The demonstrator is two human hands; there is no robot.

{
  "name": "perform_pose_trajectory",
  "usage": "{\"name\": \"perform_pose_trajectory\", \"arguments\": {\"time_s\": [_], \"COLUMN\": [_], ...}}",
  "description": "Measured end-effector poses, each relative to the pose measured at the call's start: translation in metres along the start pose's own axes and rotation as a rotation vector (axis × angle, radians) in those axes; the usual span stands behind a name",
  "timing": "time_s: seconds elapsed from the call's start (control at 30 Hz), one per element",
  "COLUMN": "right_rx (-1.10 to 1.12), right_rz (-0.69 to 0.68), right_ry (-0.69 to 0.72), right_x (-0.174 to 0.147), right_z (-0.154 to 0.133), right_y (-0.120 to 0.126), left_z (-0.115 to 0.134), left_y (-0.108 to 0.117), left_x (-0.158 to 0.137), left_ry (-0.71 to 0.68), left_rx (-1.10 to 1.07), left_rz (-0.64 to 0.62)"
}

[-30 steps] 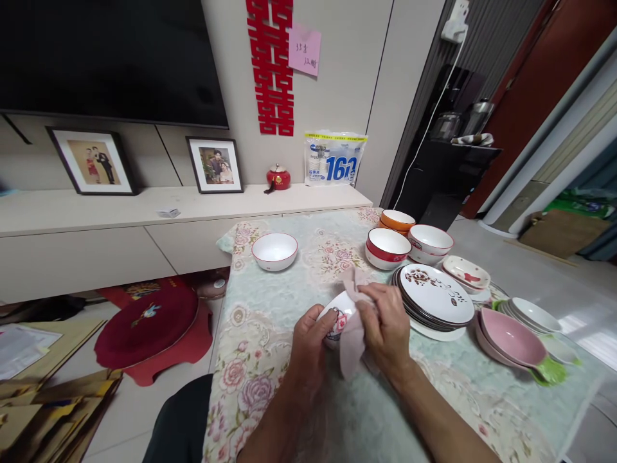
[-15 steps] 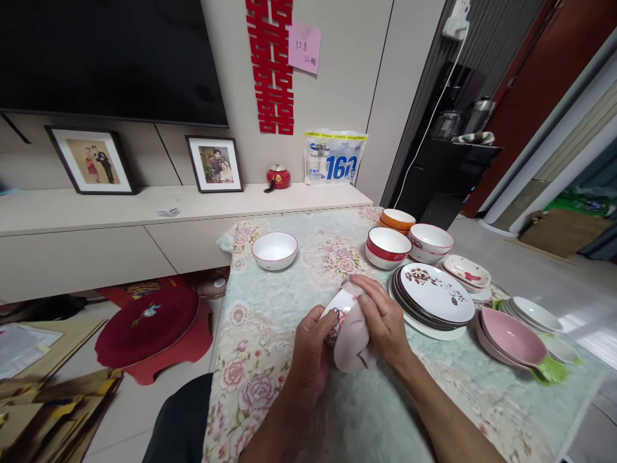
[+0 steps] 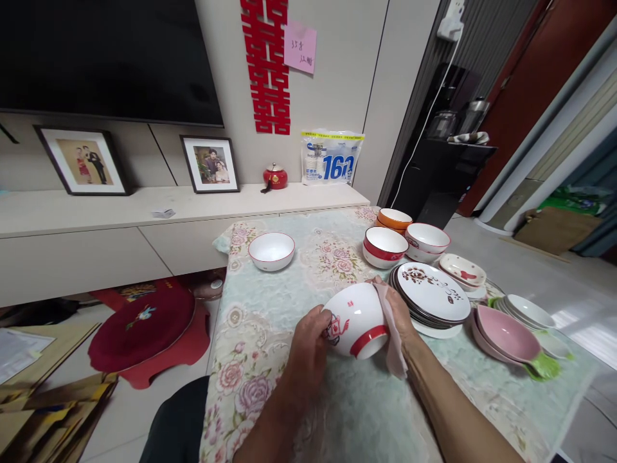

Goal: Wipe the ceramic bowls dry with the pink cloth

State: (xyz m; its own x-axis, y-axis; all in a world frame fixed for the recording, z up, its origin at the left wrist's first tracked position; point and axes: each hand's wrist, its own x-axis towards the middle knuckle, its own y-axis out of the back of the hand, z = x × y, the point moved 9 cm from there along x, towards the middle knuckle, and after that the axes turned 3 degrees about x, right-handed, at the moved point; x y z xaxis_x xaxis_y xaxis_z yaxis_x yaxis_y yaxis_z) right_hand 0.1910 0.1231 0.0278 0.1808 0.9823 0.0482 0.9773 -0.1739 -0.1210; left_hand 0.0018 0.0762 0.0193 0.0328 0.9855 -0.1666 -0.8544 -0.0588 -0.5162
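Observation:
A white bowl [image 3: 359, 312] with a red foot ring and a red printed figure is held tilted on its side above the table, its underside towards me. My left hand [image 3: 311, 341] grips its left edge, thumb on the printed figure. On the bowl's right side, my right hand [image 3: 398, 315] presses a pale pink cloth [image 3: 394, 337] against the wall; its fingertips are partly hidden behind the bowl. Another white bowl [image 3: 272, 251] with a thin red rim stands alone at the table's far left.
Right of my hands stand stacked plates [image 3: 434, 292], red-and-white bowls [image 3: 385, 247], orange bowls [image 3: 394, 218], pink leaf-shaped dishes [image 3: 506, 334] and small white bowls [image 3: 527, 310]. A floral tablecloth [image 3: 260, 360] covers the table. A red stool [image 3: 149, 334] is on the floor at left.
The cloth and my right hand have moved from over the bowl to its right side. The bowl has turned, so its red foot ring and more of its outside now show.

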Motion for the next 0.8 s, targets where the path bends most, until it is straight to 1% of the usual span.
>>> {"name": "perform_pose_trajectory", "arguments": {"time_s": [0.1,0.17,0.23,0.3,0.37,0.43,0.53,0.6,0.63,0.67,0.7,0.8], "right_rx": [-0.053,-0.1,-0.147,-0.185,-0.247,-0.37,-0.588,-0.655,-0.671,-0.677,-0.677,-0.693], "right_rz": [-0.03,-0.048,-0.046,-0.024,-0.014,-0.054,-0.188,-0.277,-0.306,-0.313,-0.295,-0.14], "right_ry": [0.022,0.054,0.106,0.165,0.261,0.446,0.799,0.941,0.977,0.987,0.968,0.807], "right_x": [-0.002,-0.004,-0.007,-0.011,-0.018,-0.03,-0.06,-0.074,-0.077,-0.077,-0.073,-0.047], "right_z": [-0.018,-0.027,-0.033,-0.036,-0.042,-0.055,-0.075,-0.081,-0.082,-0.082,-0.081,-0.07], "right_y": [0.003,0.003,0.002,0.001,-0.004,-0.017,-0.049,-0.064,-0.068,-0.069,-0.067,-0.044], "left_z": [-0.004,-0.007,-0.007,-0.004,0.0,0.004,0.012,0.018,0.019,0.02,0.019,0.014], "left_y": [-0.011,-0.018,-0.022,-0.021,-0.017,-0.013,-0.009,-0.007,-0.007,-0.006,-0.006,-0.007], "left_x": [-0.002,-0.003,-0.003,-0.003,-0.002,-0.002,-0.003,-0.004,-0.004,-0.004,-0.004,-0.004], "left_ry": [0.031,0.025,0.004,-0.019,-0.047,-0.075,-0.127,-0.165,-0.177,-0.183,-0.182,-0.142], "left_rx": [0.07,0.147,0.185,0.181,0.199,0.247,0.316,0.335,0.335,0.33,0.323,0.284], "left_rz": [-0.146,-0.245,-0.298,-0.287,-0.241,-0.178,-0.083,-0.04,-0.028,-0.02,-0.017,-0.039]}}
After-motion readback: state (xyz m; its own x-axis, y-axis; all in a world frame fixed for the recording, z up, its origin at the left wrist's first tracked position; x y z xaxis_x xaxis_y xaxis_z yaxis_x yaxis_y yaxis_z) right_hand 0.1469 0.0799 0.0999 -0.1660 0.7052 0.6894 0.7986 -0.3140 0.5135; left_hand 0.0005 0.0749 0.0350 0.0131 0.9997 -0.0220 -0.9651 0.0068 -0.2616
